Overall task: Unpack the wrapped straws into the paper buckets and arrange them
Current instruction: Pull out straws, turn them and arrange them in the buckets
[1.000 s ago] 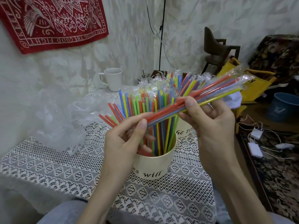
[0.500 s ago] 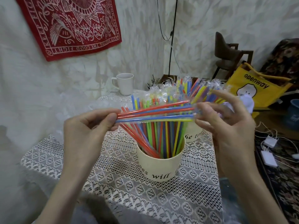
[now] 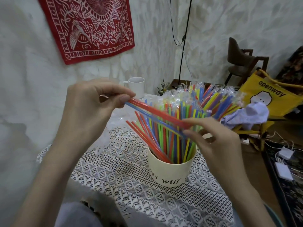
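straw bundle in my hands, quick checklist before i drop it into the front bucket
1. Left hand grip on one end of the straw bundle: ok, thumb and fingers pinch it.
2. Right hand grip on the other end: ok.
3. Wrapper off the bundle: cannot tell.
4. Front paper bucket upright on the lace tablecloth: ok.
5. Room in the bucket: ok, a gap shows on the near left side beside the loose straws.
6. Bundle aligned for dropping in: not ok, it lies slanted across above the bucket.
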